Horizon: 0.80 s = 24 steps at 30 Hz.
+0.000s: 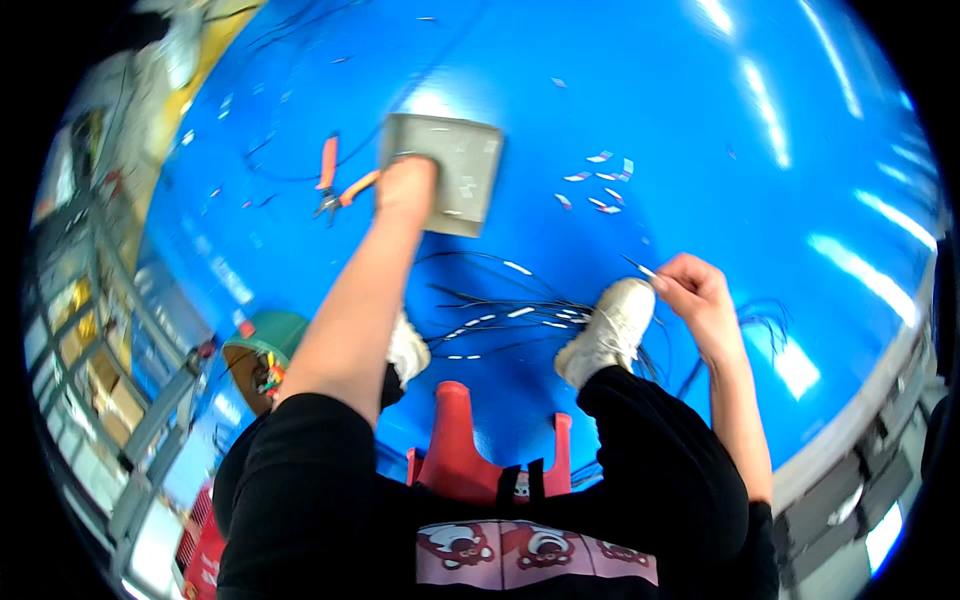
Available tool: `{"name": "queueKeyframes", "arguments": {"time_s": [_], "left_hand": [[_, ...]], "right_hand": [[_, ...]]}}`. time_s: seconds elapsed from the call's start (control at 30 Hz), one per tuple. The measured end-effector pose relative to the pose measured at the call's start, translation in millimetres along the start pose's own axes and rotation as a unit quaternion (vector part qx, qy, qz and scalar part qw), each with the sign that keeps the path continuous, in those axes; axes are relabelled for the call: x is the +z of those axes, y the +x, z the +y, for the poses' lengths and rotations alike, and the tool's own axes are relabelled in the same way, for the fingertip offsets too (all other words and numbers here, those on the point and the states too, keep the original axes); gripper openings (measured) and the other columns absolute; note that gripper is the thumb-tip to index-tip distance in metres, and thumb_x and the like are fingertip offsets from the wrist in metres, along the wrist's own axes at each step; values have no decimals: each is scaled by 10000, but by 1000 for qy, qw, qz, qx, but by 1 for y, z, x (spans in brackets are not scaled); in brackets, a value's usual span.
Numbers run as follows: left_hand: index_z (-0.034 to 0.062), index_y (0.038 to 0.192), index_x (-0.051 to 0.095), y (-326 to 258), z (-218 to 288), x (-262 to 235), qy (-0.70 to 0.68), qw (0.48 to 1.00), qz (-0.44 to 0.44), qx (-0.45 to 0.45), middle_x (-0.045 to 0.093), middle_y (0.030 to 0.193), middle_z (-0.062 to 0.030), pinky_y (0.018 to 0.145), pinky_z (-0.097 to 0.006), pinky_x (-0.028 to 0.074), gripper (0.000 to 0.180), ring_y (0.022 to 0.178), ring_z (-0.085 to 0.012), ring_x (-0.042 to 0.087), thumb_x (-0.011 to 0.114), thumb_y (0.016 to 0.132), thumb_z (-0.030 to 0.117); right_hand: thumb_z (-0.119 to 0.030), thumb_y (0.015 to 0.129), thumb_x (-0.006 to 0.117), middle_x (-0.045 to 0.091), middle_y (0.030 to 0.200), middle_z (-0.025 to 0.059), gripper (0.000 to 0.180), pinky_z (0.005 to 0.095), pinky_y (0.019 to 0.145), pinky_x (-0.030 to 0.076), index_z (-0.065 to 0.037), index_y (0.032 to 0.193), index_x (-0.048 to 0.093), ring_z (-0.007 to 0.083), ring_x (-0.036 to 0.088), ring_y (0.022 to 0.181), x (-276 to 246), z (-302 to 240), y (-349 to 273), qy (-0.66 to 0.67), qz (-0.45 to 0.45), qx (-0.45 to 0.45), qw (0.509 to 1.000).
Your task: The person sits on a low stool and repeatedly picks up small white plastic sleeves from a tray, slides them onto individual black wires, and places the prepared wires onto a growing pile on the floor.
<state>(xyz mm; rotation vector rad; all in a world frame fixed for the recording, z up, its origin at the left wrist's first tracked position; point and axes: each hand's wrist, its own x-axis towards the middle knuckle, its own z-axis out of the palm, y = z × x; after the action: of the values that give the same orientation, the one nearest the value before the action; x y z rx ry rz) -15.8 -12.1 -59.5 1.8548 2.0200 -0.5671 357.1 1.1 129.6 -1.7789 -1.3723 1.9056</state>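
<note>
left hand (405, 185) presses flat on the grey square pad (447, 172), beyond the black wire bundle (500, 315); right hand (695, 290) pinches one thin wire (638, 266) just right of that bundle. a tug could snag it on the white shoe (608, 330) or drag the bundle.

Black clothes, white shoes (608, 335), bare forearms.

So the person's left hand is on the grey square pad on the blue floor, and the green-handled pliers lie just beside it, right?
Not quite: the head view shows the pliers have orange handles. The left hand does rest on the grey square pad on the blue floor.
</note>
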Motion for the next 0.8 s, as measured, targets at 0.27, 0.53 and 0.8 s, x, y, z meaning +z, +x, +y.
{"name": "queueKeyframes", "arguments": {"time_s": [0.27, 0.53, 0.8], "left_hand": [[11, 963, 581, 2, 10, -6, -6, 998, 49, -27, 687, 943, -198, 688, -411, 579, 108, 825, -323, 702, 510, 890, 50], [73, 872, 680, 8, 15, -12, 101, 994, 15, 40, 701, 904, -151, 648, -374, 589, 115, 816, -264, 714, 569, 844, 66], [139, 840, 695, 11, -1, -7, 321, 939, 51, 115, 642, 875, -35, 621, -327, 548, 87, 859, -172, 656, 617, 802, 137]], "right_hand": [[-105, 892, 674, 604, 748, -39, 94, 207, 583, 401, -27, 846, 650, 20, 509, 673, -16, 7, -6, 81, -26, -9, 996], [-95, 882, 672, 606, 749, -27, 80, 222, 603, 423, -32, 839, 649, 41, 539, 693, -21, 19, -11, 76, -8, -34, 996], [-101, 880, 676, 606, 727, -28, 106, 208, 576, 387, -33, 813, 631, 25, 509, 666, -18, 15, -12, 112, -16, -26, 993]]}}
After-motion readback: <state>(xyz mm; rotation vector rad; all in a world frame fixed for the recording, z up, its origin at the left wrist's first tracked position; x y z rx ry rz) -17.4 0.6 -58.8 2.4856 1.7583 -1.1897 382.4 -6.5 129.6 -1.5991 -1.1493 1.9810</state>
